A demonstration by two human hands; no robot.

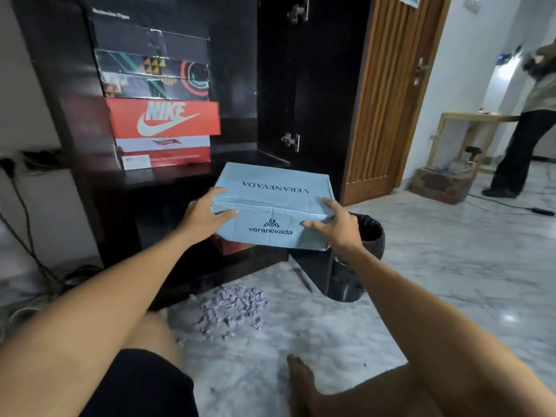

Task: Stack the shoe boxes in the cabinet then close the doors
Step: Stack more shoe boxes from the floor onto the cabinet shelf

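Note:
I hold a light blue Veranevada shoe box point(272, 203) in front of the dark cabinet point(237, 85), just below and right of its shelf edge. My left hand point(206, 213) grips the box's left near corner and my right hand point(335, 225) grips its right near corner. Inside the cabinet, on the left, stands a stack of boxes: a red-and-white box point(164, 153) at the bottom, an orange Nike box point(164, 118) on it, a patterned dark box point(153, 75) above, and a black box point(147, 37) on top. The right cabinet door point(301, 85) stands open.
A black bin point(368, 239) sits on the marble floor behind the box. Grey crumbled bits point(233, 307) lie on the floor by my knees. Cables point(21, 224) hang at the left. A wooden door point(388, 94), a small wooden table point(460, 136) and a standing person point(529, 121) are at the right.

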